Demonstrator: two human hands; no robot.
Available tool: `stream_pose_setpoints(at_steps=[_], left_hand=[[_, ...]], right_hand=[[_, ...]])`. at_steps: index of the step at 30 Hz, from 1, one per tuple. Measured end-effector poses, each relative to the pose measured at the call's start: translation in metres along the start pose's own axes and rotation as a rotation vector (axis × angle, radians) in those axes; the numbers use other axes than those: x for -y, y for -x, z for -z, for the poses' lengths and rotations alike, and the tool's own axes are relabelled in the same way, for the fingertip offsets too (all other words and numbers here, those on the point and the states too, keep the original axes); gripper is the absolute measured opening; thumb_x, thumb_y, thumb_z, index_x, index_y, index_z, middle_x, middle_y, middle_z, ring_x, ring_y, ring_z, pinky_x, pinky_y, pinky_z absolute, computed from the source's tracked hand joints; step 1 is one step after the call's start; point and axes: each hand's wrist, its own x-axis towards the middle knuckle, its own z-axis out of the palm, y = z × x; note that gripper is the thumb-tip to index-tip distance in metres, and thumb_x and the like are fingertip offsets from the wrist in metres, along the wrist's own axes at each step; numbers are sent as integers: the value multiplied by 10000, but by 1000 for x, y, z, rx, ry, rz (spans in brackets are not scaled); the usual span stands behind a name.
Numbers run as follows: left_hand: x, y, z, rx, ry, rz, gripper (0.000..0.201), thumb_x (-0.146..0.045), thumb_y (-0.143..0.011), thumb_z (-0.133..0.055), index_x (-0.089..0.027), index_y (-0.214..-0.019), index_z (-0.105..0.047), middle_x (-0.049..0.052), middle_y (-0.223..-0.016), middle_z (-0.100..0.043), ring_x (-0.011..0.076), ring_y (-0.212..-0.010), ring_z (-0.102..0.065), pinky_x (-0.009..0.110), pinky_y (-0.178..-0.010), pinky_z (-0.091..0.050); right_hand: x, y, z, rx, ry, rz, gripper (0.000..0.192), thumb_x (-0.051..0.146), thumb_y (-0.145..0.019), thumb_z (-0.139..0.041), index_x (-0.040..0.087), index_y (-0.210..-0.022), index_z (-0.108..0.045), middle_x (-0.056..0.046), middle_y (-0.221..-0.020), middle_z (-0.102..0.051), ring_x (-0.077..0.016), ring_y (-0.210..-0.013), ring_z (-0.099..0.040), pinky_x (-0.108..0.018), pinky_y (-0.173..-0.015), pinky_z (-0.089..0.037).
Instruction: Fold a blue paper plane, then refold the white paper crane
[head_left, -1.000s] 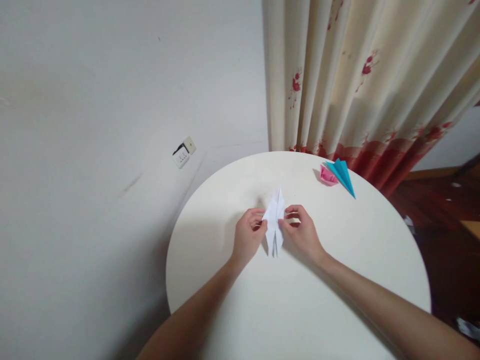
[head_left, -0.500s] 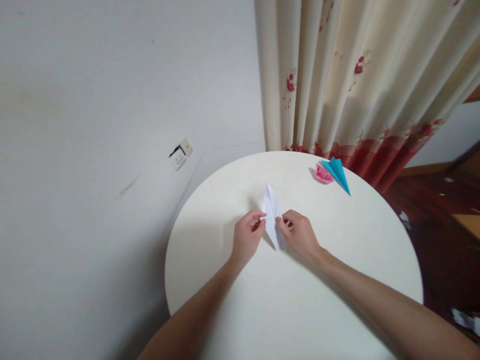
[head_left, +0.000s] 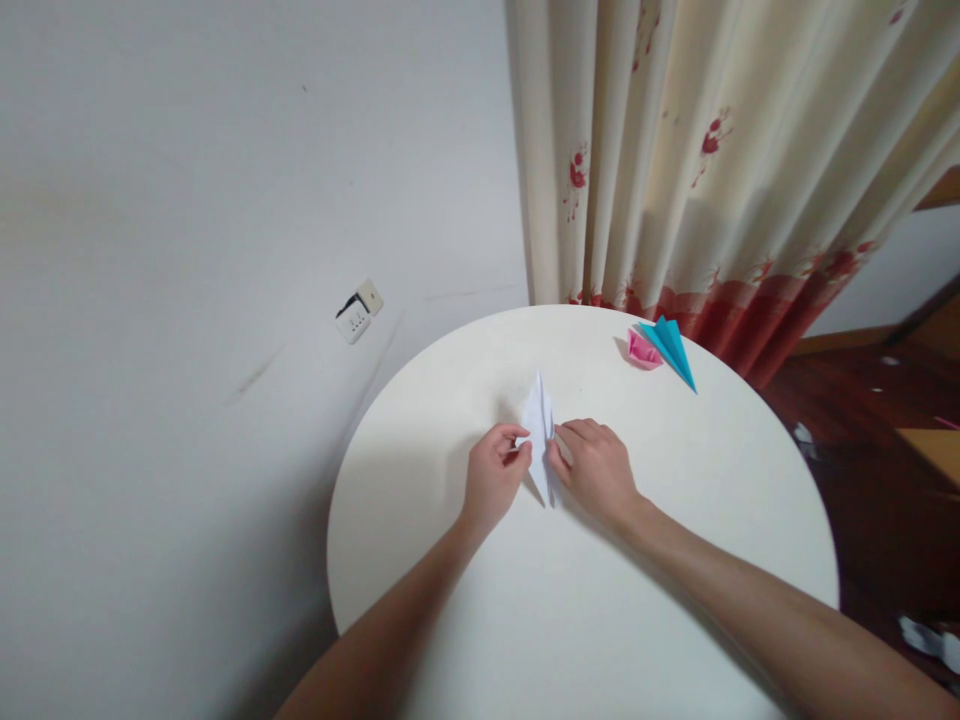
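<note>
Hands: two bare hands meet at the middle of a round cream-white table (head_left: pixel 525 620), with both forearms reaching in from the near edge.
Paper: a white sheet folded into a long narrow diamond (head_left: pixel 538 425) lies flat on the tabletop between the hands, one tip pointing away from the person.
Left hand: the left hand (head_left: pixel 493 482) pinches the paper's left edge between thumb and forefinger, closed tight on it.
Right hand: the right hand (head_left: pixel 596 468) rests palm down with its fingers pressing on the paper's right edge.
Far edge: a small pink folded paper piece (head_left: pixel 643 350) touches a blue folded paper dart (head_left: pixel 671 348), well apart from the hands.
Backdrop: a cream curtain with red flowers (head_left: pixel 705 170) hangs behind the table; a wall socket (head_left: pixel 356 310) sits on the pale wall at left.
</note>
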Motion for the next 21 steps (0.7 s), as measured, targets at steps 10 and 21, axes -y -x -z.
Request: stream_pose_setpoints(at_steps=[10,21], left_hand=[[3,-4,6,-37,-53,-9,142,-257,-823,-604,-179,-942,-608,4,-780,-641,130,-722,-620,209,-639,-469],[9,-3,2,-55,-47,61,387,-264,-688,-754,-204,-996,-528,-16,-833,-646,127,-691,-618,214,-614,-479]], right_hand=[[-15,-9,-9,63,-987,-495,185,261,-739,-547,180,-640,-680,-26,-649,-688,-179,-626,-593,-296,-625,-452],[-9,-11,-5,128,-1188,-498,168,319,-725,-617,178,-686,-700,-1,-637,-641,-147,-614,-528,-278,-618,-428]])
